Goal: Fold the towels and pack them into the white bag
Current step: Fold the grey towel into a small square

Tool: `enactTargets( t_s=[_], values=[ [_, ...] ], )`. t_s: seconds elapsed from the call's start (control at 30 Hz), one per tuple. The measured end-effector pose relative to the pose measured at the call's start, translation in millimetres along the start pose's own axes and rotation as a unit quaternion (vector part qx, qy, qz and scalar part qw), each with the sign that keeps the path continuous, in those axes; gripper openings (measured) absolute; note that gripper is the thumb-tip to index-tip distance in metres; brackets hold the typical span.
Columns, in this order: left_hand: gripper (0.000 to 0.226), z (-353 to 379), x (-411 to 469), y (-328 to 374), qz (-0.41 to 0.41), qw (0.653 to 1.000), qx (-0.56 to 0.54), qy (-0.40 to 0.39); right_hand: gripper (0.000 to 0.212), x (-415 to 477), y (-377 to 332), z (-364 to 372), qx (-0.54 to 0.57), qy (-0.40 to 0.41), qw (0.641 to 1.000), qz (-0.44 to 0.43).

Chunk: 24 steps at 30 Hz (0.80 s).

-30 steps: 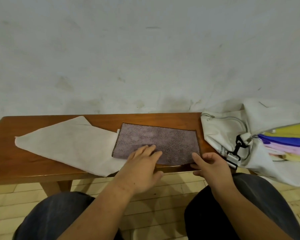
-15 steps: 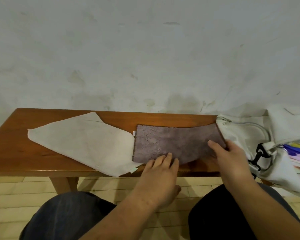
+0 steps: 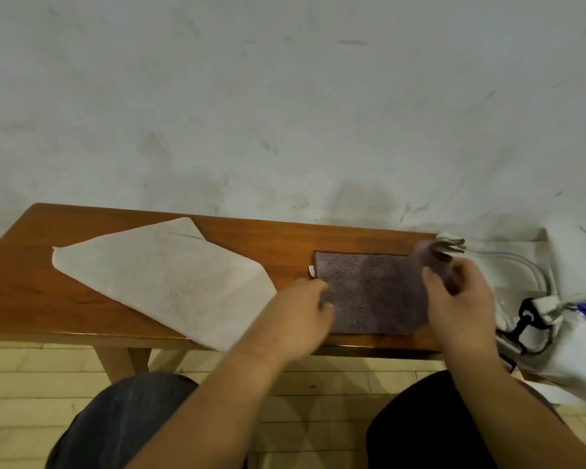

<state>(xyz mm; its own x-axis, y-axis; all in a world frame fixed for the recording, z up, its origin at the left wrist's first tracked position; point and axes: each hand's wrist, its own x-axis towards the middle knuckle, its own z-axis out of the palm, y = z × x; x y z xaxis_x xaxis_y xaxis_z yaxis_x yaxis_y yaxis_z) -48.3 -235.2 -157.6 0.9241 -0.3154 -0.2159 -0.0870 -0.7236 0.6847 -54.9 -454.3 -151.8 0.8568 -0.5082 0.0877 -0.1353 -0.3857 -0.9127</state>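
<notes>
A person's right hand (image 3: 460,299) is pinching the raised right end of the grey towel (image 3: 369,292), which is lying lengthwise left to right along the bench (image 3: 285,238), with the white bag (image 3: 521,265) just to its right. The curled fingers of the left hand (image 3: 301,309) are resting on the towel's left end, grip unclear.

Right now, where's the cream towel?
Head view: cream towel lies on the bench, left half, beside the purple towel, near corner overhanging the edge.

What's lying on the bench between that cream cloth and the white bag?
In the head view, a purple-grey towel lies between cream cloth and white bag; the right hand holds its bag-side end raised.
</notes>
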Motion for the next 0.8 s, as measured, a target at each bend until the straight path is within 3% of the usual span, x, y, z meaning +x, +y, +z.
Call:
enactTargets(
  t_s=[0.1,0.2,0.27,0.53,0.8],
  values=[
    [0.033,-11.9,3.8,-18.8,-0.073,0.996,-0.054,0.013,0.014,-19.2,-4.8,13.4,-0.070,-0.145,0.983,-0.086],
    [0.032,-11.0,7.2,-25.7,-0.113,0.990,-0.082,0.026,0.021,-29.4,5.0,29.1,-0.185,-0.299,0.922,-0.164],
    [0.028,-7.9,9.7,-26.4,-0.122,0.988,-0.093,0.035,0.020,-29.9,12.3,38.1,-0.236,-0.340,0.890,-0.193],
    [0.036,3.2,17.2,-16.4,-0.116,0.990,-0.065,0.052,0.023,-28.9,33.0,42.7,-0.261,-0.328,0.872,-0.254],
    [0.036,8.9,27.5,-8.6,-0.136,0.981,-0.086,0.106,0.018,-28.3,30.5,39.9,-0.178,-0.266,0.921,-0.220]
  ],
)
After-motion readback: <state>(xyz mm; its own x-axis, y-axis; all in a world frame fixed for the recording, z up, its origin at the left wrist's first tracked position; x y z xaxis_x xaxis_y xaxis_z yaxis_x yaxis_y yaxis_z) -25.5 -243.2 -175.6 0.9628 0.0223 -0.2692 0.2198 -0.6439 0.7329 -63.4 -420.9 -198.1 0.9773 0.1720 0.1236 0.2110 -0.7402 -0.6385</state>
